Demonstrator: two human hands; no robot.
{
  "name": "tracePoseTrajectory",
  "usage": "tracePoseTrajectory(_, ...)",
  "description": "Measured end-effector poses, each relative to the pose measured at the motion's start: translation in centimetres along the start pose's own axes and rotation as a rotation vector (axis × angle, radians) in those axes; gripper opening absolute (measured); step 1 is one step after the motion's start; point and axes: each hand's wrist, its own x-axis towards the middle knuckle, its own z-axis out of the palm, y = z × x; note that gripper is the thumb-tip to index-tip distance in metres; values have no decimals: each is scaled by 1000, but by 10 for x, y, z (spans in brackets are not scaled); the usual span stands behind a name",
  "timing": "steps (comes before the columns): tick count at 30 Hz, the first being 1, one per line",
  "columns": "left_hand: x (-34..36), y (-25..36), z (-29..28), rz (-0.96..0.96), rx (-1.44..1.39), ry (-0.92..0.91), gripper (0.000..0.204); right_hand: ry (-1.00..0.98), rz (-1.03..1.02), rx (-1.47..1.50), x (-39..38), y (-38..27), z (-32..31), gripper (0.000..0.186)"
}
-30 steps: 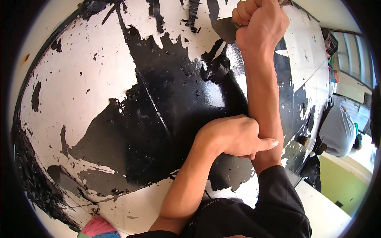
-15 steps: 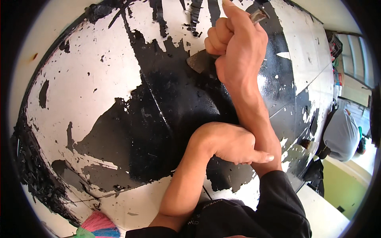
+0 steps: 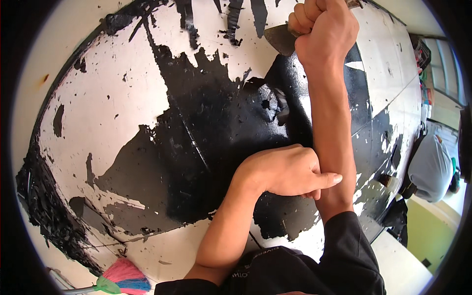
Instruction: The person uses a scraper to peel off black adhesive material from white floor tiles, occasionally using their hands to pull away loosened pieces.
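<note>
My right hand (image 3: 327, 37) is closed round the handle of a scraper (image 3: 281, 39). Its flat metal blade sticks out to the left of my fist, close to the floor at the upper edge of the black coating (image 3: 191, 118). A bit of the handle end shows above the fist. My left hand (image 3: 287, 172) is closed against my right forearm, its thumb lying across it; the fingertips are partly hidden. Beneath both arms the black coating is peeled in ragged patches, baring white floor tiles (image 3: 108, 88). A loosened, wrinkled black flap (image 3: 273, 103) stands up left of my right forearm.
Dark scraped shreds (image 3: 54, 221) are heaped along the left wall. A broom with pink and blue bristles (image 3: 125, 278) lies at lower left. Over at the right, a person in a light grey top (image 3: 430, 167) is bent down near a window.
My right hand has moved up and to the right with the scraper. The black flap left of my forearm now shows. My left hand has stayed on the forearm.
</note>
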Motion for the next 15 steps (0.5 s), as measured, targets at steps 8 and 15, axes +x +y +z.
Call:
tracePoseTrajectory(8, -6, -15, 7, 58, 33, -58, 67, -110, 228, -43, -56, 6, 35, 44)
tracePoseTrajectory(15, -8, -1, -4, -45, 202, -262, 71, -223, 290, -120, -84, -4, 33, 49)
